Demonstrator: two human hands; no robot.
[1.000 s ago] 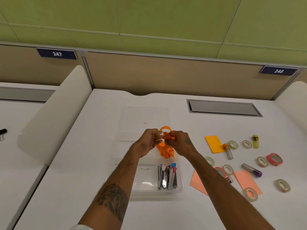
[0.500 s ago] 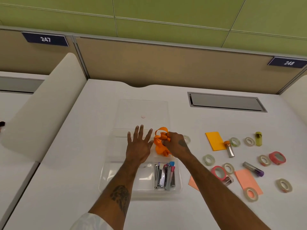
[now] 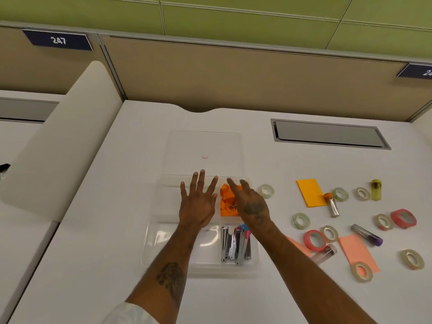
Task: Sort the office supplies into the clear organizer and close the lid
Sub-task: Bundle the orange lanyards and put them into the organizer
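One smooth white desk is bounded at the far edge by a beige partition panel, and a grey rectangular hatch is recessed into its surface. The clear organizer, a shallow rectangular tray of transparent plastic with rounded corners, is positioned at the centre of the desk and is divided into compartments. Its flat transparent lid is laid on the desk directly behind it, off the tray.

The left hand is held palm down over the far left compartment, with its fingers straight and spread wide; nothing is gripped. Whether the tray is touched cannot be told. The right hand is held palm down over the far right compartment, with its fingers extended and slightly apart; nothing is gripped.

A crumpled orange ribbon is contained in the far right compartment, partly covered by the right hand. A bundle of slim metal tools, laid lengthwise, is contained in the near right compartment.

To the right of the tray, loose items are scattered on the desk:
- a rectangular orange note and a salmon note, both flat paper;
- a red tape roll, a pink tape roll and several translucent rings, one clear tape roll lying just beside the tray;
- a purple-capped tube, an orange-capped tube and a yellow vial.
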